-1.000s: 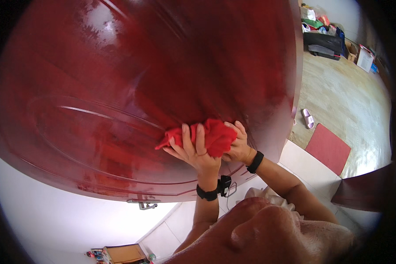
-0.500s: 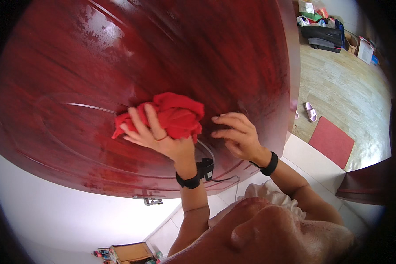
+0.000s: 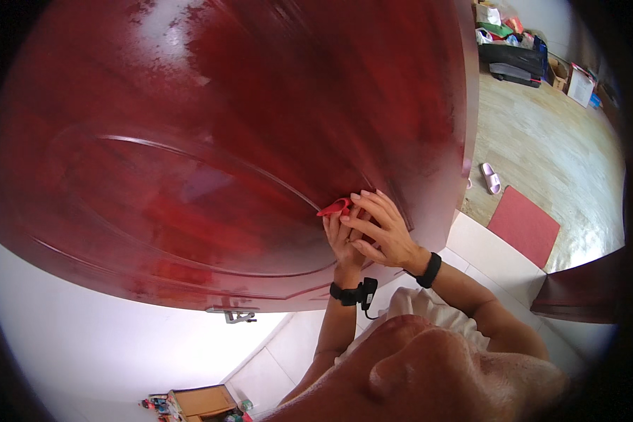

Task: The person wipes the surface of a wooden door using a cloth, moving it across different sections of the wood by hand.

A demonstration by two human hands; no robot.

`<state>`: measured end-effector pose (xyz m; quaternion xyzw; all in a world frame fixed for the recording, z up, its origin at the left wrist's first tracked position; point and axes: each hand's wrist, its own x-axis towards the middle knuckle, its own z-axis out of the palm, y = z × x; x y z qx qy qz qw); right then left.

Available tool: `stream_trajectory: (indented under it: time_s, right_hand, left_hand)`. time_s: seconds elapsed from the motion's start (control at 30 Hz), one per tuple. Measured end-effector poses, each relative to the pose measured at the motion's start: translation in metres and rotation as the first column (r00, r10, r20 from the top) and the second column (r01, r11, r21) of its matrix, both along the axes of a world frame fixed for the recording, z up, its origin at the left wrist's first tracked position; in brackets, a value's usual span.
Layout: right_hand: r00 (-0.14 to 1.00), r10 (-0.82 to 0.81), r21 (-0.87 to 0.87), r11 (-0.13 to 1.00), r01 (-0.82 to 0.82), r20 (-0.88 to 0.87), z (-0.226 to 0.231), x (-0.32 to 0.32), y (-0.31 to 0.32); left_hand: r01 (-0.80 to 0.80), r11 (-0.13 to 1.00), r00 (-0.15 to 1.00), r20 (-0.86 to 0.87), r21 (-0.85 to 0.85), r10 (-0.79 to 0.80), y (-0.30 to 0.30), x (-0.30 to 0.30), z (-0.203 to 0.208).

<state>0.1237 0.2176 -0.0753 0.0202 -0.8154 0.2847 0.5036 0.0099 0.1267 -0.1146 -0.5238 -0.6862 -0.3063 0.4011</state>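
Note:
A large dark red, glossy panelled door (image 3: 260, 126) with curved moulding grooves fills most of the view. My left hand (image 3: 341, 243) grips a red cloth (image 3: 336, 207) against it, beside the end of a long groove. Only a small folded part of the cloth shows above the fingertips; the rest is hidden by my hands. My right hand (image 3: 385, 231) overlaps the left from the right side, its fingers stretched out and apart near the cloth. I cannot tell whether the right fingertips touch the cloth or the door. Both wrists wear black straps.
A metal door handle (image 3: 233, 315) sticks out at the door's lower edge. On the floor at right lie a red mat (image 3: 524, 226) and a pink slipper (image 3: 491, 178). A black case (image 3: 511, 56) and bags sit farther off. A cardboard box (image 3: 205, 402) stands at the bottom.
My left hand has moved right with the cloth, which was spread wide and now looks bunched small. My right hand stays near its place and now overlaps the left.

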Motion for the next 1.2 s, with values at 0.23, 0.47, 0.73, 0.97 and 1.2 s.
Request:
stream_trajectory:
  time_s: [0.23, 0.47, 0.73, 0.97, 1.2]
  right_hand:
    - [0.954, -0.107, 0.219, 0.960, 0.173, -0.282, 0.053, -0.004, -0.010]
    - [0.980, -0.018, 0.204, 0.977, 0.059, -0.198, 0.052, -0.024, -0.008]
    - [0.956, -0.110, 0.485, 0.842, 0.235, -0.273, 0.032, -0.037, 0.024]
    - [0.730, -0.504, 0.046, 0.808, 0.587, -0.461, 0.097, -0.008, 0.084]
    - [0.740, -0.542, -0.135, 0.833, 0.537, -0.400, 0.061, -0.034, 0.049]
  left_hand:
    - [0.191, 0.949, 0.981, -0.086, 0.252, -0.175, -0.002, -0.003, 0.096]
    - [0.173, 0.963, 0.974, -0.179, 0.206, -0.136, -0.013, -0.015, 0.084]
    - [0.133, 0.991, 0.983, -0.128, -0.010, -0.134, -0.032, -0.018, 0.085]
    - [-0.076, 0.975, 0.983, -0.146, 0.208, 0.108, -0.074, -0.018, 0.101]
    - [-0.323, 0.878, 0.906, -0.154, 0.355, 0.395, -0.059, -0.044, 0.082]
